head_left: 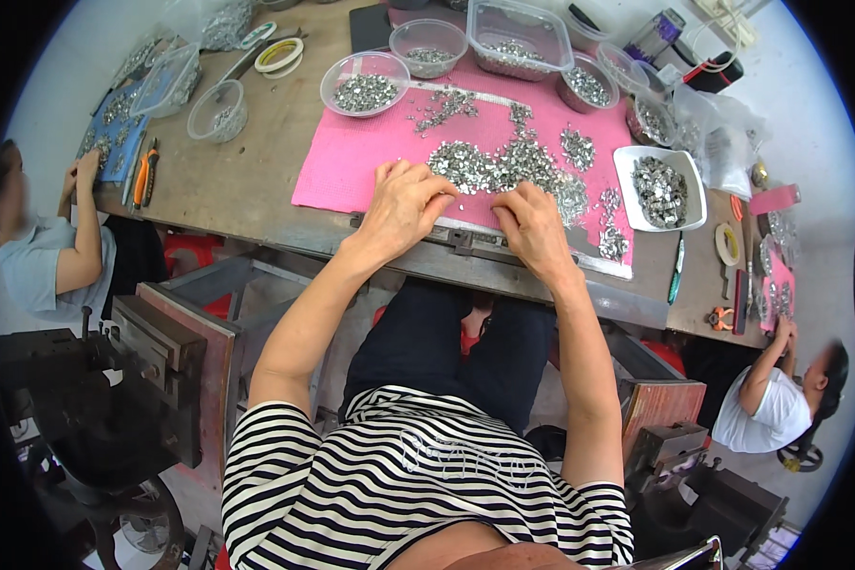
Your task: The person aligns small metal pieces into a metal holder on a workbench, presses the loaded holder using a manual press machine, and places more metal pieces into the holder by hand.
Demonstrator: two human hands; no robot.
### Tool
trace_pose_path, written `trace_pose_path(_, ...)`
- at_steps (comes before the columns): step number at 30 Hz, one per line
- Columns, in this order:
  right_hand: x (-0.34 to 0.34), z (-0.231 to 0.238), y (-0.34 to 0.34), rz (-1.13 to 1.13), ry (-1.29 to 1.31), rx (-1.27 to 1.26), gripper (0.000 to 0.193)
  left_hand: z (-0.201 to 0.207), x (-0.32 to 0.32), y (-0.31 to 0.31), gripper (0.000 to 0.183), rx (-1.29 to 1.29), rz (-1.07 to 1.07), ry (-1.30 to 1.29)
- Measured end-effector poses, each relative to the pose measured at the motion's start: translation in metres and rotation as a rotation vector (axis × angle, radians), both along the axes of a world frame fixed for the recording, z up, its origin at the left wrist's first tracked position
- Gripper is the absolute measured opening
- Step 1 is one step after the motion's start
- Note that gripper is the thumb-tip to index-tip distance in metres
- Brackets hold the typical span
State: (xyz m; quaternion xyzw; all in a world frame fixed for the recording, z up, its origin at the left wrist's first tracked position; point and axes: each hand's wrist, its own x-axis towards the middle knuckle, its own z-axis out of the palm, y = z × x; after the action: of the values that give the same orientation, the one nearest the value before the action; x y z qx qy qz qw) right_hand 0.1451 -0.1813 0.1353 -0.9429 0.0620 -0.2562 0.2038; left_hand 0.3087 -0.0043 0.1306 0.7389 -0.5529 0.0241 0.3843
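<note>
Both my hands rest near the front edge of a pink mat [337, 171] on the workbench. My left hand [404, 207] has its thumb and fingertips pinched together; whatever they hold is too small to make out. Just to the right, my right hand [534, 226] is curled in a like pinch, its fingertips also hiding what is in them. Beyond them lies a broad heap of small shiny metal pieces [522, 163], with a smaller pile [577, 149] to its right. A few single pieces lie between my hands.
Clear plastic tubs [365, 85] of metal pieces line the mat's far side. A white square bowl [659, 190] stands at right, near a green-handled tool [676, 269]. Orange-handled pliers [145, 175] and tape rolls [280, 57] lie left. Co-workers sit at both ends, one in white [765, 408].
</note>
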Motion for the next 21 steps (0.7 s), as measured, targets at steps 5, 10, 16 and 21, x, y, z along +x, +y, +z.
trace_pose_path(5, -0.004, -0.005, -0.002, -0.053, 0.043, 0.090, 0.010, -0.004, -0.004, -0.006, 0.009, 0.041, -0.009, -0.014)
trace_pose_path(10, 0.000, -0.005, 0.001, -0.043, -0.019, 0.077, 0.009, -0.007, -0.007, -0.009, 0.010, 0.042, -0.028, -0.101)
trace_pose_path(16, 0.006, -0.006, 0.004, -0.005, 0.014, -0.070, 0.008, -0.004, -0.006, -0.011, 0.009, 0.095, -0.076, -0.153)
trace_pose_path(21, -0.011, 0.005, -0.002, -0.028, -0.012, 0.079, 0.006, -0.005, -0.008, -0.010, 0.009, 0.088, -0.090, -0.155)
